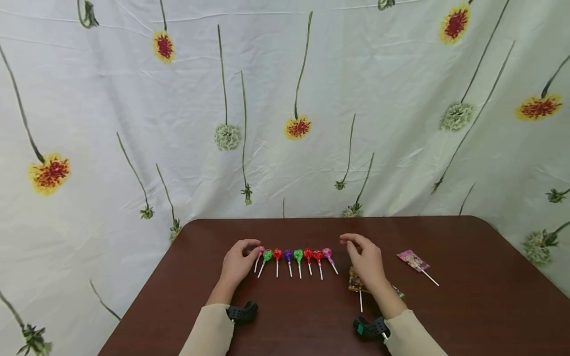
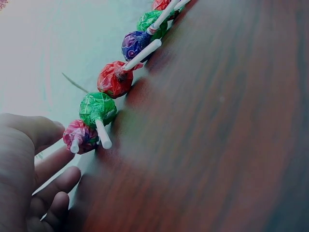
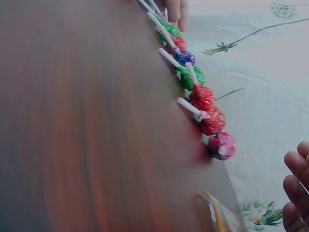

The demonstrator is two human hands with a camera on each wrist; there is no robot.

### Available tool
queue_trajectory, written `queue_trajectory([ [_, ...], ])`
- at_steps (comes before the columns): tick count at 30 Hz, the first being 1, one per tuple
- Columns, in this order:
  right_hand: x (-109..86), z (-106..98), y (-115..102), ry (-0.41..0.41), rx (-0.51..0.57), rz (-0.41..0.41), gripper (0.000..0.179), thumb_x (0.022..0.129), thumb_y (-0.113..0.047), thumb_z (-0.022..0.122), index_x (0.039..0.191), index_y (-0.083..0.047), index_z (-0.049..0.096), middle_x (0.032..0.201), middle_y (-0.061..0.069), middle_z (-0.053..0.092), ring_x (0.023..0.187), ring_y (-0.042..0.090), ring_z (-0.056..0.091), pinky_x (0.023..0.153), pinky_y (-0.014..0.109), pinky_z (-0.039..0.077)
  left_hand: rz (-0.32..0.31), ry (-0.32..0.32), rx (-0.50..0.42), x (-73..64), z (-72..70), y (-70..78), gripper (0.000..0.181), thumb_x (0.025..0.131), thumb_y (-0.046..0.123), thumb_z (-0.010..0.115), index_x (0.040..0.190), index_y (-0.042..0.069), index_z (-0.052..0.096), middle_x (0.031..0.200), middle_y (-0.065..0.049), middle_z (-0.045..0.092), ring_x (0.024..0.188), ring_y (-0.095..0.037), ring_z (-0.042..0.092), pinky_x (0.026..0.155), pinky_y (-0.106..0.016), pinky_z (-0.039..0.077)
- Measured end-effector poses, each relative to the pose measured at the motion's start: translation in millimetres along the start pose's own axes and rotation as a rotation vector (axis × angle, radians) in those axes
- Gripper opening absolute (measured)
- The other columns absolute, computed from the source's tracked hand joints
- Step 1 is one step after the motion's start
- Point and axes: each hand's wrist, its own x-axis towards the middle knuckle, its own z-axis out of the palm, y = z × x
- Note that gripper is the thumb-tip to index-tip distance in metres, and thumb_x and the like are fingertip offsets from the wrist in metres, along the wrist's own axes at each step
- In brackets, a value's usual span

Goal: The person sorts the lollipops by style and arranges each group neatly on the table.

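Several wrapped lollipops stand side by side in a row across the table, sticks toward me. At the row's left end, my left hand (image 1: 238, 262) has its thumb and index finger at a pink lollipop (image 2: 81, 137), pinching its head. Beside that one is a green lollipop (image 2: 98, 109), then a red lollipop (image 2: 116, 79) and a purple lollipop (image 1: 288, 255). My right hand (image 1: 366, 259) hovers apart from the right end, fingers loosely bent and holding nothing. Nearest to it in the row is another pink lollipop (image 3: 222, 146), with a red lollipop (image 3: 212, 121) next to it.
A golden-brown wrapped lollipop (image 1: 356, 281) lies partly under my right forearm, near a green wrapper end (image 1: 397, 291). Farther right lies a flat pink-purple wrapped lollipop (image 1: 414, 259). Behind the brown table (image 1: 285, 316) hangs a flowered white cloth (image 1: 276, 163).
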Motion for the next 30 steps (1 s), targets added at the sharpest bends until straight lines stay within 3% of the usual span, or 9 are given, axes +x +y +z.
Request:
queue_trajectory([
  [7,-3.0,-22,-3,-0.030,-0.013,0.006,0.021,0.101,-0.013,0.057,0.114,-0.016,0.073,0.108,0.004,0.075,0.074,0.017,0.056,0.053,0.025,0.040,-0.014,0.024,-0.029,-0.6,0.9,0.7,0.027,0.096,0.028,0.065,0.122,0.020,0.070,0.121,-0.005,0.062,0.099,-0.021,0.058,0.082,-0.036,0.045],
  [10,-5.8,-31,1,-0.033,-0.036,-0.010,0.021,0.101,-0.013,0.057,0.115,-0.016,0.072,0.109,0.004,0.074,0.077,0.017,0.057,0.055,0.026,0.041,-0.005,0.067,-0.047,-0.5,0.2,1.7,0.027,0.097,0.025,0.064,0.122,0.017,0.069,0.126,-0.007,0.060,0.104,-0.024,0.058,0.086,-0.041,0.047],
  [12,-8.4,-37,4,-0.034,-0.052,-0.017,0.021,0.101,-0.013,0.057,0.116,-0.016,0.072,0.109,0.005,0.074,0.076,0.016,0.058,0.055,0.026,0.042,0.010,0.130,-0.056,-0.3,-1.3,3.5,0.026,0.097,0.023,0.063,0.120,0.014,0.069,0.128,-0.008,0.059,0.107,-0.026,0.058,0.089,-0.045,0.048],
  [17,-14.6,-50,13,-0.029,-0.086,-0.030,0.021,0.100,-0.013,0.058,0.116,-0.016,0.072,0.109,0.005,0.074,0.079,0.014,0.062,0.060,0.025,0.046,0.067,0.359,-0.104,-2.7,-8.4,11.8,0.018,0.097,0.016,0.062,0.110,0.009,0.072,0.121,-0.010,0.063,0.104,-0.028,0.059,0.089,-0.047,0.047],
  [20,-19.0,-57,18,-0.030,-0.102,-0.034,0.021,0.100,-0.011,0.059,0.116,-0.014,0.072,0.108,0.006,0.074,0.078,0.013,0.061,0.060,0.024,0.045,0.134,0.466,-0.141,-6.0,-9.8,19.2,0.014,0.097,0.011,0.062,0.104,0.008,0.073,0.111,-0.009,0.067,0.095,-0.025,0.059,0.083,-0.042,0.047],
  [24,-23.9,-65,23,-0.040,-0.118,-0.036,0.021,0.099,-0.008,0.060,0.116,-0.010,0.072,0.107,0.009,0.073,0.066,0.008,0.054,0.055,0.025,0.042,0.282,0.543,-0.122,-10.4,-6.6,33.2,0.012,0.095,0.005,0.063,0.100,0.007,0.074,0.103,-0.009,0.069,0.090,-0.025,0.060,0.079,-0.040,0.047],
  [30,-27.4,-69,24,-0.091,-0.130,-0.065,0.022,0.098,-0.008,0.061,0.118,-0.010,0.071,0.110,0.010,0.072,0.068,0.004,0.054,0.056,0.025,0.043,0.481,0.585,-0.090,-18.3,-3.0,64.2,0.013,0.093,0.003,0.063,0.098,0.009,0.074,0.100,-0.005,0.072,0.085,-0.020,0.060,0.072,-0.036,0.049],
])
